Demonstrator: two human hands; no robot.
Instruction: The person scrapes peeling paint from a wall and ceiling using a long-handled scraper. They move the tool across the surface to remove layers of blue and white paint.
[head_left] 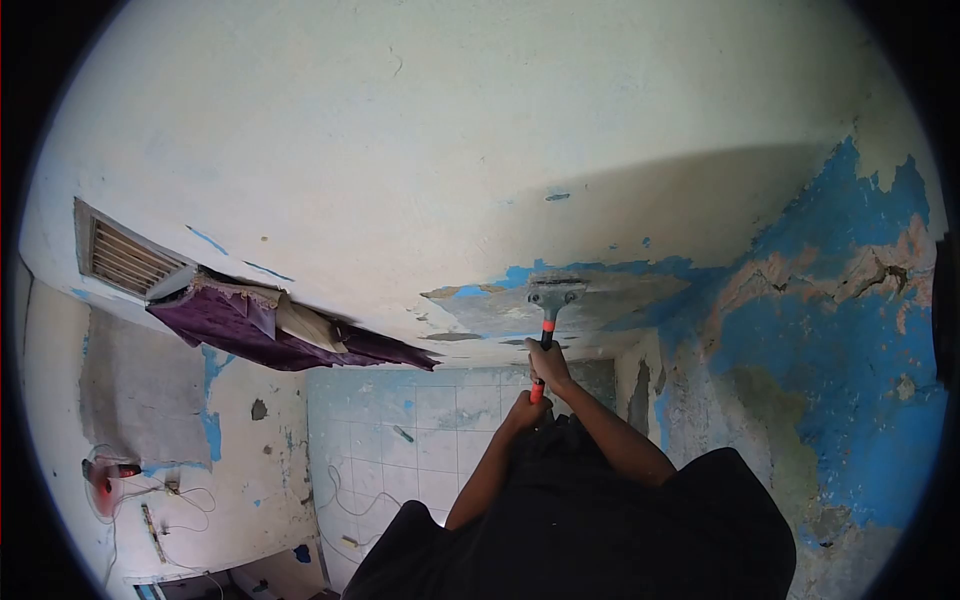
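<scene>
A scraper [549,326] with a wide grey metal head and a black-and-red handle points away from me. Its head rests against the white wall [440,160], at a patch where paint is gone and grey plaster and blue paint show. My right hand [548,364] is wrapped round the upper part of the handle. Lower down, near the red end of the handle, my left hand [524,411] is closed on it too. The blade's edge against the plaster is too small to make out clearly.
Purple cloth [250,325] hangs beside a slatted vent [133,258] on the left. A wall with blue peeling paint and a crack [840,370] stands at right. White tiles [430,420] lie below. A fan [105,482] and loose cables are at lower left.
</scene>
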